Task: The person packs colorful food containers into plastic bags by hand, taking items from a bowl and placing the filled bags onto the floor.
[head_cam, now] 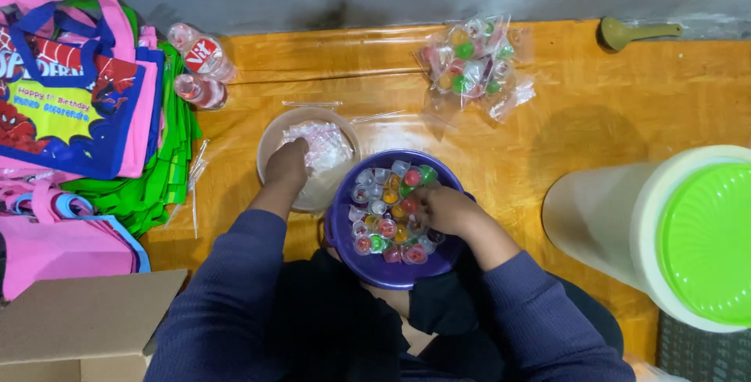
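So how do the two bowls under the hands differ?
The purple bowl is larger and holds small jelly cups in many colours; the beige bowl is smaller and holds clear plastic wrappers. The right hand is in the purple bowl, the left hand in the beige bowl. Both are round, sit side by side and touch.

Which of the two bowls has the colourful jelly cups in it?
The purple bowl, nearest the person, under the right hand. The beige bowl beside it, where the left hand reaches, holds only clear plastic wrappers.
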